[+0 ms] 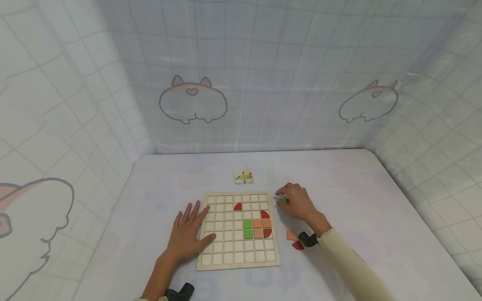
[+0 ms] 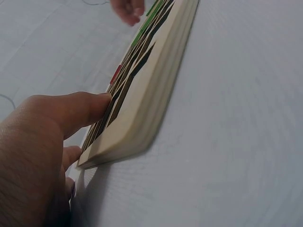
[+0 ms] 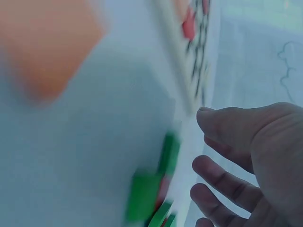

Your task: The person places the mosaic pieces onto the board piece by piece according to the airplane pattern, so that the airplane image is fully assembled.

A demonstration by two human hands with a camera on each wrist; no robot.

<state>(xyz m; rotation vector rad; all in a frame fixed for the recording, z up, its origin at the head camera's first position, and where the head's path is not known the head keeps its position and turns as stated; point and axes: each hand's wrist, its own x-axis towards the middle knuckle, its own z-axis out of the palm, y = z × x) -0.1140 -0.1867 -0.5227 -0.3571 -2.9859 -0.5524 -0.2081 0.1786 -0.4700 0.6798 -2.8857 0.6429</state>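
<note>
A square wooden grid board lies on the table with green, orange and red flat pieces in some of its cells. My left hand rests at the board's left side, fingers spread; in the left wrist view its thumb touches the board's rim. Just past the board's right edge, my right hand hovers by some small green pieces. In the right wrist view, the thumb and fingers stand apart with nothing seen between them, and green blocks lie on the table beyond the fingertips.
Behind the board lies a small pattern card. An orange square and a red quarter-circle lie to the right of the board, near the right wrist's black camera mount. Printed curtains enclose the table.
</note>
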